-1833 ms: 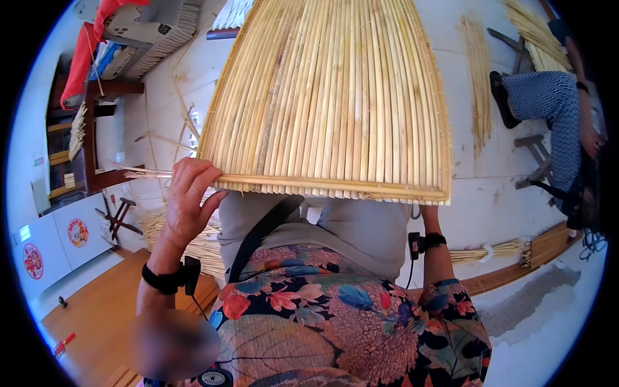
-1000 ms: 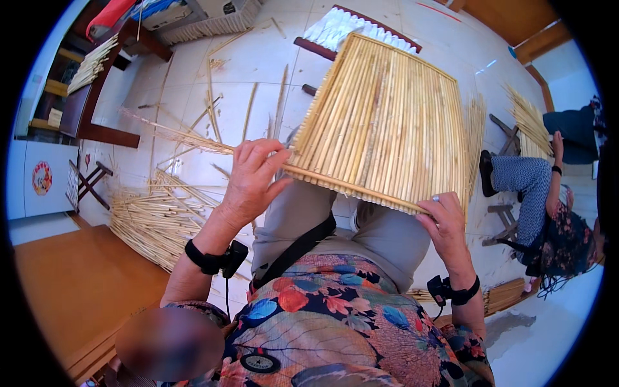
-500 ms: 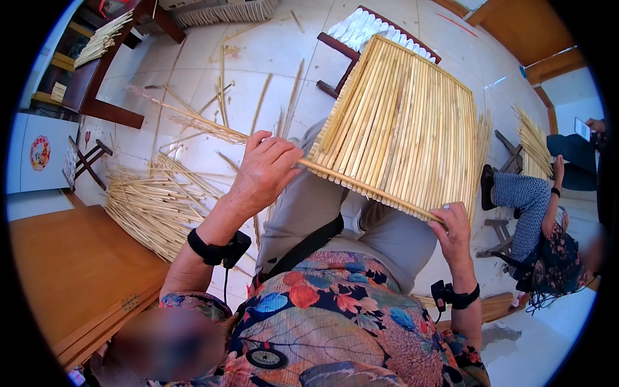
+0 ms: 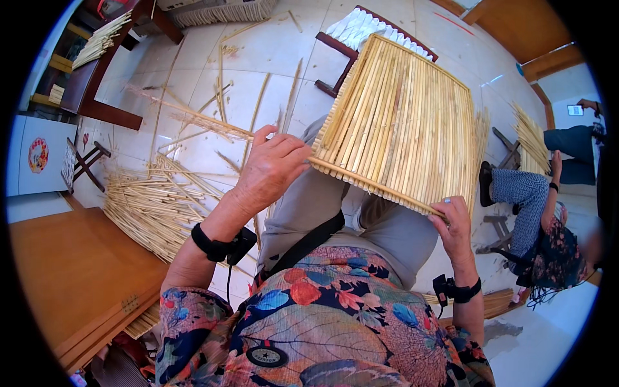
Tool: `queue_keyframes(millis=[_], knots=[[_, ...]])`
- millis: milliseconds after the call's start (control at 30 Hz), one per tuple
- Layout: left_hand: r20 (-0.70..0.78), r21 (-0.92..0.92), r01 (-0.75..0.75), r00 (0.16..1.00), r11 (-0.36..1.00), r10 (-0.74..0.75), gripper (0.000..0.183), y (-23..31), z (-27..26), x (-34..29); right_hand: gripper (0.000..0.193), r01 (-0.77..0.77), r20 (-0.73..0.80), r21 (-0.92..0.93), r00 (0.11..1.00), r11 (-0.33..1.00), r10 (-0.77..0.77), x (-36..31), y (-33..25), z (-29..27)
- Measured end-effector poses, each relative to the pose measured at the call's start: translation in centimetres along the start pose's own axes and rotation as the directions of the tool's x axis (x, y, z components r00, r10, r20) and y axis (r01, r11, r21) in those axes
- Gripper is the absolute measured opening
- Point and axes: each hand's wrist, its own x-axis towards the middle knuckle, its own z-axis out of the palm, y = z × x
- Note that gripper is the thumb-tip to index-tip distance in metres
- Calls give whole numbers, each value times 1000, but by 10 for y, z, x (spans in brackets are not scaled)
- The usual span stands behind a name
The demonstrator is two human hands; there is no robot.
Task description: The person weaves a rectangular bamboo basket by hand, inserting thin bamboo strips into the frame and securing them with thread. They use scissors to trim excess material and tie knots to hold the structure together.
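Note:
A tray-like panel [image 4: 400, 122] of pale yellow stalks laid side by side, with rods along its edges, rests tilted over my knees. At its near left corner, my left hand [image 4: 274, 164] is closed around a long stalk [image 4: 213, 124], whose feathery end sticks out to the far left. That stalk lines up with the rod along the panel's near edge. On the near right corner, my right hand [image 4: 454, 222] pinches the edge, thumb below and fingers on top.
Cut stalks [image 4: 151, 209] lie heaped on the tiled floor at left, beside a wooden cabinet [image 4: 84, 271]. A stool with a white woven seat [image 4: 380, 29] stands beyond the panel. At right sits another person [image 4: 551, 238], near a bundle of stalks [image 4: 532, 138]. A dark table [image 4: 106, 84] stands far left.
My left hand has shifted slightly right, closer to the panel's corner, and the feathery stalk has moved a little with it. My right hand keeps its grip on the other corner.

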Motion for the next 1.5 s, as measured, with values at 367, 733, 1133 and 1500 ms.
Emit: queue_keyframes(millis=[367,733,1133,1500], knots=[[29,-63,8,1000,998,-7,20,0,-1,3,30,28,5,-37,1000,999,-28,-1,3,-1],[18,-28,-11,1000,1000,11,17,-1,0,2,29,9,3,2,1000,1000,-9,-1,3,1],[20,-35,-21,1000,999,21,17,1,-2,4,31,-13,-24,2,1000,1000,13,-1,1,1],[22,-28,2,1000,1000,-1,27,4,1,2,29,-37,9,-36,999,999,38,-2,1,-1]])
